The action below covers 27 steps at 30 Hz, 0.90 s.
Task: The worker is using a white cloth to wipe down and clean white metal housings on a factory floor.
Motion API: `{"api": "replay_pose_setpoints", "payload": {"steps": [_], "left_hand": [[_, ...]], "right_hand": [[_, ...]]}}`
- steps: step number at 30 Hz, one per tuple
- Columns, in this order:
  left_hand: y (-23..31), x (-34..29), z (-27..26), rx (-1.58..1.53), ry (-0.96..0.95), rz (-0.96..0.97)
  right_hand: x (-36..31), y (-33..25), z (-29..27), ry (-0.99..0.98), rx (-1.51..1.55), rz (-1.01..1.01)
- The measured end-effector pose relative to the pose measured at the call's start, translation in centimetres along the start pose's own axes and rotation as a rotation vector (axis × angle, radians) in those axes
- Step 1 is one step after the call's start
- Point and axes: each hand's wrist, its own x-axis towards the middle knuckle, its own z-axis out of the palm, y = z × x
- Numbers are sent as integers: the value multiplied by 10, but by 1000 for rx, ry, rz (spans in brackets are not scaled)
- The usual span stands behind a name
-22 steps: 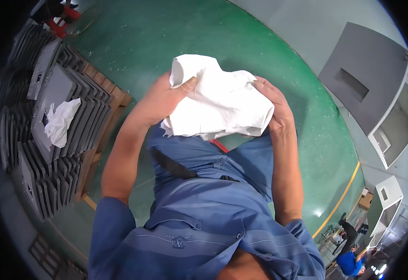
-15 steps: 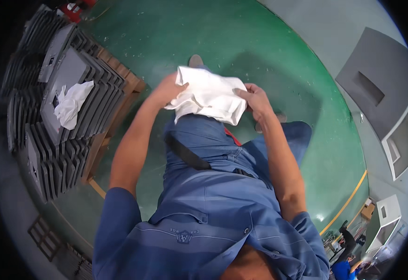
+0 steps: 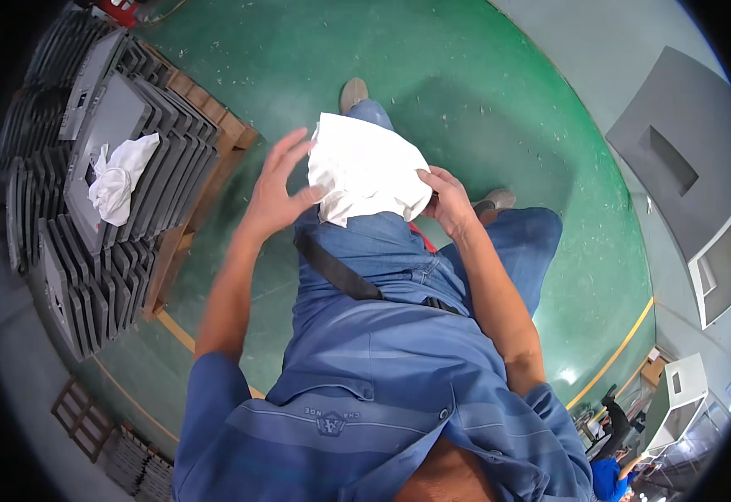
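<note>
A folded white cloth point(image 3: 367, 171) hangs in front of my thighs. My right hand point(image 3: 447, 199) pinches its right edge between thumb and fingers. Beside the cloth's left edge, my left hand point(image 3: 280, 188) has its fingers spread, with the thumb close to the fabric; whether the thumb touches it I cannot tell. A second white cloth point(image 3: 121, 180) lies crumpled on top of a stack of grey panels point(image 3: 102, 142) to my left.
The grey panels rest on a wooden pallet point(image 3: 236, 138) at the left. Green floor point(image 3: 499, 50) with yellow lines surrounds my feet. Large grey housings with cutouts point(image 3: 675, 151) stand at the right. Another person in blue point(image 3: 608, 481) is at the lower right.
My left hand has let go of the cloth and opened out to its left. The cloth now lies flatter and smoother, still held by my right hand.
</note>
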Motion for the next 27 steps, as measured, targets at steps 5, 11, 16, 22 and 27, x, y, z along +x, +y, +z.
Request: {"api": "replay_pose_setpoints", "payload": {"steps": [5,11,16,22,27], "left_hand": [[19,-4,-5,288,-527,371],[4,16,14,262,-479,337],[-8,38,33,166,-368,-169],[-27,51,26,-222,-91,-490],[-1,17,3,244,-346,175]], "right_hand": [[5,-1,1,55,16,-16],[7,0,2,89,4,-4],[10,0,-4,107,32,-18],[8,-1,-3,112,5,48],[21,11,-18,125,26,44]]}}
